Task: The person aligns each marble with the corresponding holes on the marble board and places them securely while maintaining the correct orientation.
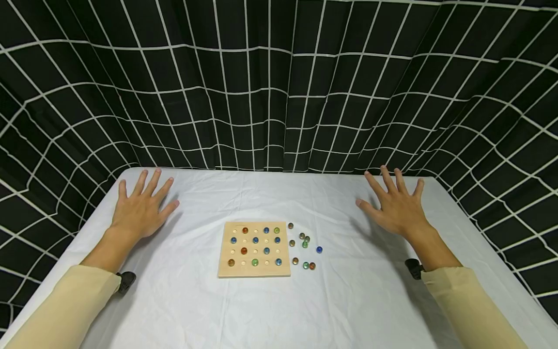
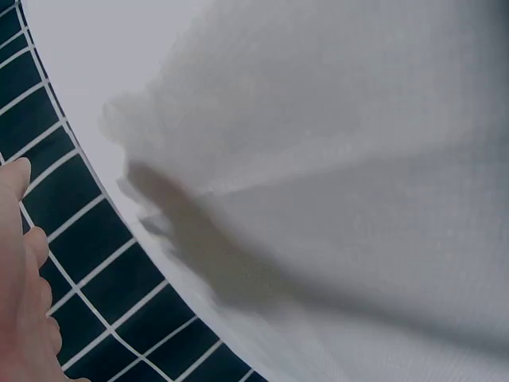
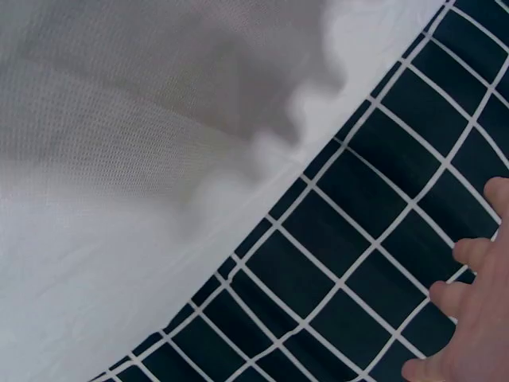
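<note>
Hovering flat | left hand (image 1: 141, 206) released (fingers spread) | right hand (image 1: 394, 206) released, palm down

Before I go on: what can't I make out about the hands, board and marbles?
- Wooden board and loose marbles: absent from both wrist views; head view too small to tell empty holes.
- Left hand, right hand: palms hidden; cloth contact unclear.
- Wrist views: fingers cut by frame edge.
</note>
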A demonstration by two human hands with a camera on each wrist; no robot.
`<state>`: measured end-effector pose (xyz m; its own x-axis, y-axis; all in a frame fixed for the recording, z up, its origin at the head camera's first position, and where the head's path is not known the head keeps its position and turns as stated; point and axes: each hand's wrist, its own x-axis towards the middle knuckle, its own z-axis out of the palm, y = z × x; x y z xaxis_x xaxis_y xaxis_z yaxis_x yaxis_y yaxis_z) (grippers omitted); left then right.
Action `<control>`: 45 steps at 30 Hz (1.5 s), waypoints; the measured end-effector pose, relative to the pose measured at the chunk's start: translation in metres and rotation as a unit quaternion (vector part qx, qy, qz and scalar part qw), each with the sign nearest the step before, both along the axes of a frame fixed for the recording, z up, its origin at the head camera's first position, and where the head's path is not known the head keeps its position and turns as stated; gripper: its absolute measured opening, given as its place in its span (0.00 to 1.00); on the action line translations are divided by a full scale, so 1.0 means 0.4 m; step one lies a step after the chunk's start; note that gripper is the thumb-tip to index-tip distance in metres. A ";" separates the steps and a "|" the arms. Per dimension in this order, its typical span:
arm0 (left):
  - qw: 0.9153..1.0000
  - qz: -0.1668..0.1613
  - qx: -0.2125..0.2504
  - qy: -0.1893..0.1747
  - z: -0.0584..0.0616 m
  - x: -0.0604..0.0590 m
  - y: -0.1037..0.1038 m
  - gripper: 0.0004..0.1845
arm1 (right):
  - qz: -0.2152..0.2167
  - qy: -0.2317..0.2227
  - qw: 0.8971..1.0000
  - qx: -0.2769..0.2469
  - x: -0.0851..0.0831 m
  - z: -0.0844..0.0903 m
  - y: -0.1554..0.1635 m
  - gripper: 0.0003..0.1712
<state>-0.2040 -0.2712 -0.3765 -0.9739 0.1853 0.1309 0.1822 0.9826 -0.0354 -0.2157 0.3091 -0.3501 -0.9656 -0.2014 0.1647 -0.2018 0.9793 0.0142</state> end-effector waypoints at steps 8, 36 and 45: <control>1.000 -0.022 -0.005 0.000 0.008 0.019 0.026 0.38 | 0.015 -0.014 1.000 -0.022 0.013 0.009 -0.019 0.47; 0.980 -0.193 0.033 -0.039 -0.016 0.105 0.169 0.37 | 0.210 -0.092 0.898 -0.376 0.044 0.022 -0.101 0.40; 0.973 -0.219 0.040 -0.067 -0.033 0.115 0.191 0.38 | 0.199 -0.186 0.876 -0.398 0.046 -0.014 -0.111 0.30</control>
